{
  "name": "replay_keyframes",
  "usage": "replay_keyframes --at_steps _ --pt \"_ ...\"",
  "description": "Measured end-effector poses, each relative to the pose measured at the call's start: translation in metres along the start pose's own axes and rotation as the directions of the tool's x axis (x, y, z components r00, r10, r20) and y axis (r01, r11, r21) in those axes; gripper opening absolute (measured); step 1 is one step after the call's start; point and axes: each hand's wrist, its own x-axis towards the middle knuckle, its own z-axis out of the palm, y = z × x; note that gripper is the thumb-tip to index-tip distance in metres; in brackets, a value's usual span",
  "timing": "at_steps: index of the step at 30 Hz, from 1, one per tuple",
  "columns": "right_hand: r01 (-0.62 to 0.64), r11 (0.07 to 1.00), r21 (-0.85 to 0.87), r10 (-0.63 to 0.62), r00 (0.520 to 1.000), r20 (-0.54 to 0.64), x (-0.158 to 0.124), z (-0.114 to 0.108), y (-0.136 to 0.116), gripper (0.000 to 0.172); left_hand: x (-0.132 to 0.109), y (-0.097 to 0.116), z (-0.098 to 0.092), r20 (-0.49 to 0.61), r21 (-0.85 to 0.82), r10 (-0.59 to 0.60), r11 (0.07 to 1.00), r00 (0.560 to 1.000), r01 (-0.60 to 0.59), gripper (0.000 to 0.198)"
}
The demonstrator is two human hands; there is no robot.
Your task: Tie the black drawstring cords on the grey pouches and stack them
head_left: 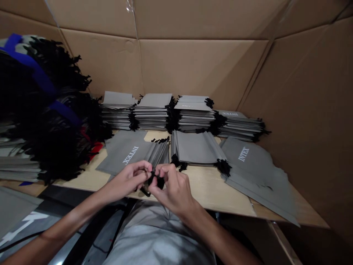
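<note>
We found the left hand [129, 178] and the right hand [172, 188] meeting at 12 o'clock, just above the near edge of a pale wooden board [209, 187], with both wrists turned inward and the forearms rising from the lower corners of the view. The left fingers [140, 170] and right fingers [165, 171] were pinched narrow on a knot of black cord [156, 180]. They partly hid it, so we could not make out its ends, its tying or which pouch it belonged to. A grey INTEX drawstring pouch [124, 158] lay just beyond the left hand. Stacked grey pouches [193, 119] stood further out at 12 o'clock. A black-corded heap of pouches [52, 110] at 10 o'clock was dark, hard to resolve and cut off by the frame edge.
</note>
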Motion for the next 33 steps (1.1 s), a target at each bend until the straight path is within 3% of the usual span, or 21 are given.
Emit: replay_keyframes --at_steps 5,8,17,24,33 --pt "0.105 0.994 -0.007 -0.102 0.983 0.153 0.002 -0.007 0.01 0.016 -0.002 0.015 -0.013 0.043 0.237 0.125 0.962 0.991 -0.132 0.021" --pt "0.219 0.975 -0.032 -0.21 0.96 0.185 0.005 -0.01 0.013 0.016 0.0 0.019 -0.018 0.077 0.371 0.135 0.916 0.988 -0.155 0.014" --pt "0.368 0.925 -0.101 -0.339 0.914 0.22 0.014 -0.017 0.009 0.016 0.0 0.027 -0.021 0.134 0.513 0.124 0.84 0.983 -0.176 0.009" --pt "0.127 0.992 0.004 -0.124 0.96 0.251 0.003 -0.009 0.012 0.023 0.0 0.019 -0.017 0.12 0.465 0.115 0.871 0.986 -0.158 0.004" --pt "-0.116 0.993 0.029 0.102 0.949 0.299 0.004 -0.007 0.004 0.026 0.001 0.01 -0.016 0.044 0.346 0.113 0.93 0.993 -0.121 0.014"
